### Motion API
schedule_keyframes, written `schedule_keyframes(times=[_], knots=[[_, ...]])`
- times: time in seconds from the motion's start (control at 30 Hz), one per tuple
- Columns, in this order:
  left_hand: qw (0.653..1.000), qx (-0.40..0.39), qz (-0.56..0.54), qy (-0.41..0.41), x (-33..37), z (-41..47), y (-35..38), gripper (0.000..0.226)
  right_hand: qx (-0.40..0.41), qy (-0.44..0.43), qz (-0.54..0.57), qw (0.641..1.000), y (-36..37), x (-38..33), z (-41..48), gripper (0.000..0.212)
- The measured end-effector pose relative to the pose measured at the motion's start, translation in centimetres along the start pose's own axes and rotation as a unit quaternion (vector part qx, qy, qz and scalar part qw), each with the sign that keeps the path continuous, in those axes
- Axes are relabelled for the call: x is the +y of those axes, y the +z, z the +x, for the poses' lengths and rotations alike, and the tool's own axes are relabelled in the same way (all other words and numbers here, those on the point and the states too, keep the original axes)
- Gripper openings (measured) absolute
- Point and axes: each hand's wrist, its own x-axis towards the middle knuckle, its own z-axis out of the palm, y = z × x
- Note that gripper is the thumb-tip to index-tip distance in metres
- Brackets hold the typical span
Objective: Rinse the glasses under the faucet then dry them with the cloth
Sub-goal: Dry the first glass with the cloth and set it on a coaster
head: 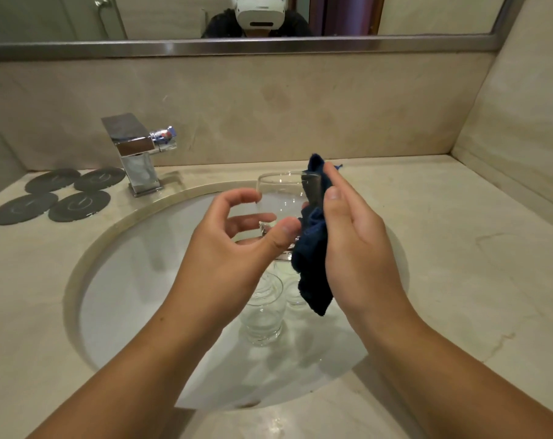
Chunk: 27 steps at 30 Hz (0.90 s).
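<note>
Head camera looks down on a pale stone counter (459, 264) with a round white sink (136, 280) set into it. At far left we see four dark round coasters (52, 194) lying flat in a cluster, and just right of them the square chrome faucet (136, 153) at the basin's back edge; we see no water under its spout.

Over the middle of the basin our left hand (234, 248) holds a clear glass (281, 201) upright. Its fingers curl round the far left side, and the thumb presses the near side low down, by the base.

Against the right side of that glass lies a dark blue cloth (313, 264). One corner pokes above the rim and the rest hangs down past the base. Our right hand (357, 248) holds the cloth to the glass, thumb and the visible finger nearly straight and pointing up. The other fingers are hidden behind the cloth, so we cannot tell how they lie.

Below the hands, two more clear glasses stand upright in the basin, touching or nearly so: a nearer glass (262, 315) and a farther glass (295, 289), partly covered by the hanging cloth.
</note>
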Motion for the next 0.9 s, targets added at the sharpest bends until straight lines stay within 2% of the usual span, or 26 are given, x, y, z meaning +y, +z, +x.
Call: schedule_keyframes(times=[0.07, 0.2, 0.37, 0.47, 0.67, 0.9], knots=[[0.999, -0.023, -0.030, -0.013, 0.03, 0.09, -0.13, 0.075, 0.019, 0.002, 0.008, 1.000, -0.32, -0.25, 0.15, 0.039], [0.992, -0.057, -0.112, -0.028, 0.12, 0.14, -0.06, 0.070, 0.028, 0.047, 0.052, 0.997, -0.66, -0.64, 0.28, 0.036], [0.999, -0.017, -0.034, -0.011, -0.31, 0.30, 0.01, 0.058, 0.049, 0.037, 0.050, 0.997, -0.35, -0.29, 0.43, 0.035], [1.000, 0.005, -0.029, 0.009, -0.33, 0.18, 0.12, 0.051, 0.045, 0.025, 0.038, 0.998, -0.20, -0.24, 0.33, 0.041], [1.000, 0.002, -0.030, 0.005, -0.27, 0.04, 0.33, 0.074, 0.004, -0.010, 0.021, 1.000, -0.27, 0.01, 0.09, 0.043], [0.993, -0.059, -0.104, -0.025, -0.36, 0.45, -0.24, 0.077, 0.016, 0.062, 0.093, 0.994, -0.85, -0.21, 0.56, 0.035]])
